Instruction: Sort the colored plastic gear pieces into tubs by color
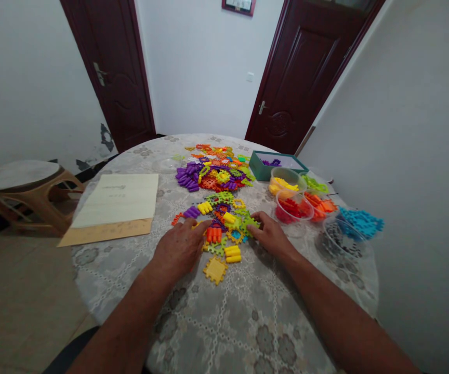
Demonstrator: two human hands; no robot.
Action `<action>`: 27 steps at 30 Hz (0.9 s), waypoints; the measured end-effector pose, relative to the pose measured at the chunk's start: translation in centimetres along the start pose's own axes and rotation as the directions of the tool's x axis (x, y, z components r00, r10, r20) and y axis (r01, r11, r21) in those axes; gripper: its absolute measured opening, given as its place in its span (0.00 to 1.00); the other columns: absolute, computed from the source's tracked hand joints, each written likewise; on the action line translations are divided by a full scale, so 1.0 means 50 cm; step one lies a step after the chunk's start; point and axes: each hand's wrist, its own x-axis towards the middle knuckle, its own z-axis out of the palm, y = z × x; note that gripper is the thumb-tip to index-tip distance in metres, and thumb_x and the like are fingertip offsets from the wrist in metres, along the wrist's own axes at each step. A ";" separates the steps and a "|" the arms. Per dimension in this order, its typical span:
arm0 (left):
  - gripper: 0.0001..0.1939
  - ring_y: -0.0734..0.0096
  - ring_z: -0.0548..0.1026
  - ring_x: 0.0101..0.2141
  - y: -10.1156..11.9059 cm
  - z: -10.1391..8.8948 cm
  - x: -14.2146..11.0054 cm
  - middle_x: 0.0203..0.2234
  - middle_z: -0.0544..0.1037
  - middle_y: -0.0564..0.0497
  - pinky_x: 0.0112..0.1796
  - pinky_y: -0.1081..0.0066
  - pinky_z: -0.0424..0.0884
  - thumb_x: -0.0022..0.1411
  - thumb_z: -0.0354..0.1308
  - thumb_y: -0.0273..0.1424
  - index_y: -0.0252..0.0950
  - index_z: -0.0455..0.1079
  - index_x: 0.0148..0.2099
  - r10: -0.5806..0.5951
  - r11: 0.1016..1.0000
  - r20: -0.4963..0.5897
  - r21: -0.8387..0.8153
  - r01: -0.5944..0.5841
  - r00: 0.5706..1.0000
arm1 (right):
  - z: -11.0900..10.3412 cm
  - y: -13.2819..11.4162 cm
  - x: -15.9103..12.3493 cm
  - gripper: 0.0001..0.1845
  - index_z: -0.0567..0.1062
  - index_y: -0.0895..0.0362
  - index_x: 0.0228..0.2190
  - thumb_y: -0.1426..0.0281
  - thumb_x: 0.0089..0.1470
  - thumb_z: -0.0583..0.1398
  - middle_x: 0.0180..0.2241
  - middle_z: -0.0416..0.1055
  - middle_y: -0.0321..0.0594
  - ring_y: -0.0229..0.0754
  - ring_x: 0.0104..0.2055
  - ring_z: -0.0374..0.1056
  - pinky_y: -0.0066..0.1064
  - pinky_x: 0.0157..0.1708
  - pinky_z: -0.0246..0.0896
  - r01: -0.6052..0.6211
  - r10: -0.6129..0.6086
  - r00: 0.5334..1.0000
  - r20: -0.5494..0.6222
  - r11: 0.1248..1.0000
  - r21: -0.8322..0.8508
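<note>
A loose heap of coloured plastic interlocking pieces lies on the table in front of me. My left hand [181, 244] is at the heap's left side, fingers closed about a yellow piece [202, 227] that they partly cover. On the right, the thumb and fingers of my right hand [270, 232] grip the edge of a light green toothed piece [248, 222]. Between the hands are a red-orange ridged piece [214, 235] and a yellow ridged piece [230, 218]. Nearer me lie another yellow ridged piece [233, 254] and a flat yellow square with toothed edges [215, 270].
Behind is a bigger mixed pile [220, 174] with purple pieces [188, 176]. To the right stand a green box [261, 169] and clear bowls of yellow [282, 184], red [292, 208], orange [320, 206], blue [360, 222] and grey pieces [341, 239]. Papers [117, 200] lie left.
</note>
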 end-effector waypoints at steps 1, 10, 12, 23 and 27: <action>0.24 0.52 0.76 0.51 0.001 -0.001 0.000 0.55 0.76 0.43 0.47 0.58 0.72 0.73 0.48 0.33 0.50 0.68 0.67 0.002 1.000 -0.007 0.011 -0.001 1.000 | 0.003 -0.005 0.000 0.15 0.76 0.50 0.43 0.61 0.54 0.65 0.37 0.76 0.37 0.43 0.35 0.70 0.33 0.34 0.65 0.025 -0.025 1.000 -0.005 0.999 -0.047; 0.19 0.55 0.77 0.54 0.014 -0.013 -0.003 0.54 0.80 0.41 0.56 0.56 0.72 0.72 0.52 0.34 0.38 0.72 0.61 0.066 0.980 -0.145 -0.176 -0.091 0.987 | 0.003 -0.020 -0.012 0.26 0.73 0.50 0.53 0.59 0.54 0.66 0.40 0.73 0.38 0.42 0.35 0.68 0.33 0.35 0.66 -0.021 0.031 0.992 -0.121 0.996 0.084; 0.21 0.59 0.80 0.50 0.023 -0.014 -0.004 0.55 0.80 0.41 0.55 0.59 0.73 0.71 0.55 0.36 0.37 0.70 0.63 0.039 0.935 -0.175 -0.340 -0.097 0.984 | 0.006 -0.033 -0.021 0.25 0.73 0.51 0.52 0.56 0.55 0.66 0.38 0.73 0.38 0.40 0.30 0.65 0.32 0.30 0.64 -0.035 0.061 0.991 -0.119 0.977 0.212; 0.11 0.64 0.79 0.41 0.054 -0.006 0.001 0.40 0.82 0.51 0.43 0.66 0.73 0.66 0.56 0.31 0.41 0.74 0.50 0.020 0.785 -0.041 -0.618 -0.041 0.999 | 0.069 -0.128 -0.080 0.13 0.78 0.51 0.49 0.65 0.63 0.61 0.44 0.76 0.41 0.45 0.43 0.73 0.36 0.43 0.70 0.158 -0.252 0.940 0.229 0.919 0.361; 0.11 0.65 0.79 0.36 0.040 -0.002 0.014 0.38 0.80 0.51 0.36 0.68 0.76 0.65 0.57 0.35 0.39 0.72 0.48 -0.127 0.649 0.031 -0.753 0.107 0.991 | 0.055 -0.097 -0.053 0.16 0.77 0.50 0.52 0.68 0.63 0.60 0.53 0.75 0.46 0.51 0.56 0.70 0.46 0.56 0.66 0.327 -0.329 0.944 0.006 0.941 0.091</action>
